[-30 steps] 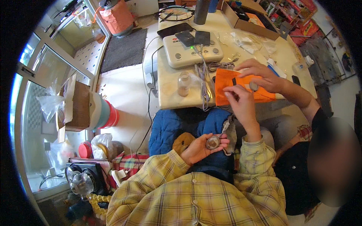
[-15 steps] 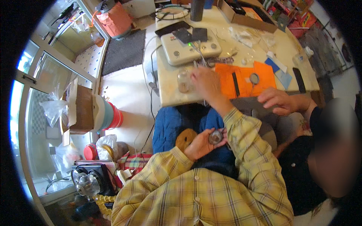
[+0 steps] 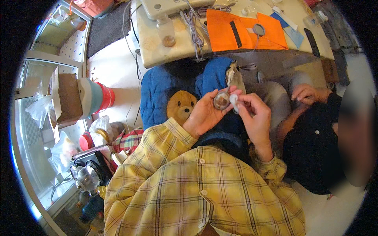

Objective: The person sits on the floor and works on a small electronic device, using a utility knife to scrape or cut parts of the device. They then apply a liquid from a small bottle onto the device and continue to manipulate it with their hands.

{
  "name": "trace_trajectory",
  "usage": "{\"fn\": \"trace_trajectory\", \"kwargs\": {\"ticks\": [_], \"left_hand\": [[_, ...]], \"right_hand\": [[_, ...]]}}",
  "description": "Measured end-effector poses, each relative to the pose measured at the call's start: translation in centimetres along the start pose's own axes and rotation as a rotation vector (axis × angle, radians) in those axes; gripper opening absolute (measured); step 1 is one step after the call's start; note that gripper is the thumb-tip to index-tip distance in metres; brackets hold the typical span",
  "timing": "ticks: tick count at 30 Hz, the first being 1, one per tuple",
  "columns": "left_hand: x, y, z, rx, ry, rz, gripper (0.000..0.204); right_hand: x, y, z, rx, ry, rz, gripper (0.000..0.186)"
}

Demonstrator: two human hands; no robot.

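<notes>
Over my lap, my left hand [image 3: 202,114] is closed round a small round disc [image 3: 221,100] with a grey rim and a brownish, shiny face turned up. My right hand [image 3: 256,118] pinches a small white wad [image 3: 234,98], which looks like cotton, close beside the disc's right edge. Whether the wad touches the disc I cannot tell. On the table, a similar grey disc [image 3: 258,29] on a thin cord lies over an orange cloth [image 3: 220,31] with a dark strip. A clear bottle [image 3: 166,33] with a little brown liquid stands near the table's front edge.
Bundled grey cables [image 3: 192,33] lie between bottle and cloth, below a white device [image 3: 165,7]. A person in black sits at my right, a hand [image 3: 305,94] resting near the knees. A cardboard box [image 3: 69,96] and a red-and-blue bucket [image 3: 104,97] stand left.
My right hand has come down from beside the bottle to my left hand, now with the white wad in its fingers. My view has tilted lower, and the disc is raised slightly.
</notes>
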State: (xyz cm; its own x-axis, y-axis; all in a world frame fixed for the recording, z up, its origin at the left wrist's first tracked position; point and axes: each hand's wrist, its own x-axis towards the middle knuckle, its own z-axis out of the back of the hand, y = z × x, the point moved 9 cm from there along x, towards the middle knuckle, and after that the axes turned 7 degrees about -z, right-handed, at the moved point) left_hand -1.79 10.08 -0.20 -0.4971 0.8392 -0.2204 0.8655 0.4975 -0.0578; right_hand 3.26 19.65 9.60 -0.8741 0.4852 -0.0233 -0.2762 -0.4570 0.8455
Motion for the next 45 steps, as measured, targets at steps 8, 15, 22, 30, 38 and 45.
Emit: {"fn": "trace_trajectory", "kwargs": {"ticks": [8,15,22,30,38,45], "left_hand": [[-0.2,0.8,-0.5,0.043,-0.002,-0.031,0.046],[-0.2,1.2,0.1,0.193,-0.015,-0.073,0.042],[0.0,1.4,1.4,0.219,0.005,-0.084,0.044],[-0.1,1.4,0.5,0.156,0.002,-0.07,0.045],[-0.2,1.4,1.0,0.129,0.02,-0.085,0.045],[0.2,1.9,2.4,0.136,-0.038,-0.074,0.043]], "right_hand": [[-1.4,2.0,0.5,-0.132,-0.084,0.254,0.023],[-1.0,2.5,-1.3,-0.277,-0.078,0.389,0.021],[0.6,1.2,-1.3,-0.163,-0.002,0.276,0.015],[-0.7,0.8,-2.4,-0.225,0.06,0.355,0.014],[1.2,-4.4,-2.1,0.263,0.131,-0.11,0.011],[0.9,0.7,-3.2,-0.211,0.031,0.295,0.008]]}}
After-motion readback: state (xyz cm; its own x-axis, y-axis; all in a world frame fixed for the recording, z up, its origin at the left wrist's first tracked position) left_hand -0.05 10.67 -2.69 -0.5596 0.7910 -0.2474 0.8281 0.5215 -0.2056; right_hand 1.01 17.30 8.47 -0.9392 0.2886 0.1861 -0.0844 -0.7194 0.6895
